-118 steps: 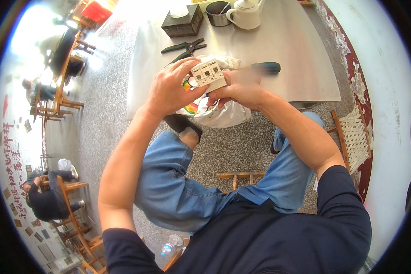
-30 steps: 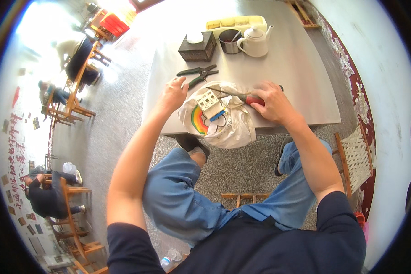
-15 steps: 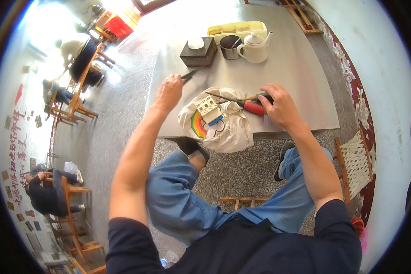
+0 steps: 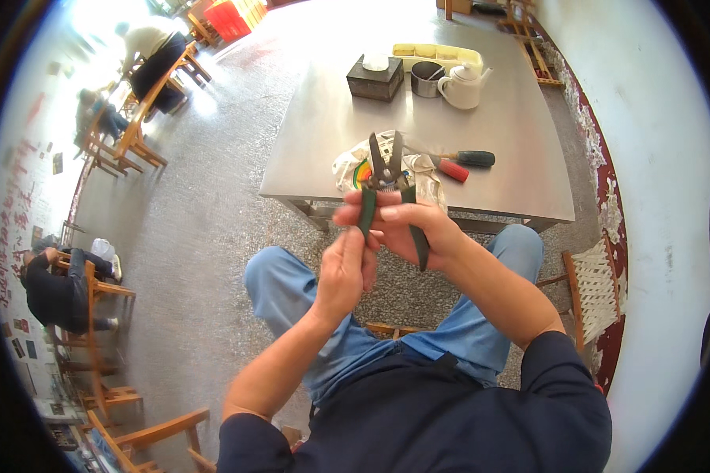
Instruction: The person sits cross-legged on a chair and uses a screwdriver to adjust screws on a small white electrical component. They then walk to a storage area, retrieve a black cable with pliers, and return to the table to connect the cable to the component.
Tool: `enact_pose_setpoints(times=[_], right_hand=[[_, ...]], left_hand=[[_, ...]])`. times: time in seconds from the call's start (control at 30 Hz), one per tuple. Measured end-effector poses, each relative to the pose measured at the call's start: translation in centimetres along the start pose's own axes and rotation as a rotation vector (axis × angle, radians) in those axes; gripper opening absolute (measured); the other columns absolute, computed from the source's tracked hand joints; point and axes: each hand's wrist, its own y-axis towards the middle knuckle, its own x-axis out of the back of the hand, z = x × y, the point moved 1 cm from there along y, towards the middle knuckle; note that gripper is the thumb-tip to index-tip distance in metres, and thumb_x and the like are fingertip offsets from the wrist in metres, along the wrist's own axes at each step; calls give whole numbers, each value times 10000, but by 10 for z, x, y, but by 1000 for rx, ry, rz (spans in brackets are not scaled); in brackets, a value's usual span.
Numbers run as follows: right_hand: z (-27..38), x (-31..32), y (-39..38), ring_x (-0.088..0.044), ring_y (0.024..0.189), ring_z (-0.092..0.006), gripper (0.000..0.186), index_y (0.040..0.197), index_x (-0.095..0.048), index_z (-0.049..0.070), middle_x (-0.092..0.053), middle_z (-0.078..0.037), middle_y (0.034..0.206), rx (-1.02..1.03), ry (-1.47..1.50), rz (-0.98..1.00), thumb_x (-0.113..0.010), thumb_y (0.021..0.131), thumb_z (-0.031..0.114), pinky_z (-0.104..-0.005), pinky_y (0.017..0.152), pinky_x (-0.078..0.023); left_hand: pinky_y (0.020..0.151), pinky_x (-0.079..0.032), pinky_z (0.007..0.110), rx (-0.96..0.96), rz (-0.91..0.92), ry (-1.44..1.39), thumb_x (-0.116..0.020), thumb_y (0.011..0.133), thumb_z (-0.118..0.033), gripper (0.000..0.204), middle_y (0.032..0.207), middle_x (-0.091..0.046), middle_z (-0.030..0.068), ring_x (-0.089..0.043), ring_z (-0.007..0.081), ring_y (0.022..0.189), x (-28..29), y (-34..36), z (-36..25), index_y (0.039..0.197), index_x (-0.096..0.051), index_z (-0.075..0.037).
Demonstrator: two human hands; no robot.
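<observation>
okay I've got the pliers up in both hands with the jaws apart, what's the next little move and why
Probably lower the pliers back toward the white bag at the table edge. Both the left hand and right hand hold them in the air, jaws spread and gripping nothing, off the table.

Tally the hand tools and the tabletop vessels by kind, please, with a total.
Pliers, held in both hands: 1
Screwdrivers on the table (dark handle, red handle): 2
White teapot: 1
Metal cup: 1
Dark box: 1
Total: 6
</observation>
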Motion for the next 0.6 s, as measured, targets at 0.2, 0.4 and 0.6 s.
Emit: enact_pose_setpoints(times=[0.2,0.4,0.6], right_hand=[[3,20,-4,-599,832,-203,228,1140,-575,22,-559,-42,865,-32,14,-310,-598,998,200,-418,825,-535],[-1,47,49,-620,827,-215,238,1128,-566,4,-593,-74,879,-223,-155,-430,-629,955,155,-410,795,-541],[23,35,88,-623,1188,-310,514,1363,-508,-18,-659,-176,1224,-540,-135,-454,-567,854,25,-436,1058,-471]], left_hand=[[704,-526,387,-635,327,1255,-667,942,-234,203,827,-623,87,-646,277,810,105,25,51,885,-602,-51],[1012,-474,427,-462,400,1251,-714,856,-284,265,993,-722,113,-680,270,985,178,46,68,948,-704,-36],[979,-492,404,-215,459,1195,-671,857,-327,278,895,-701,104,-666,284,963,225,76,77,806,-676,-54]])
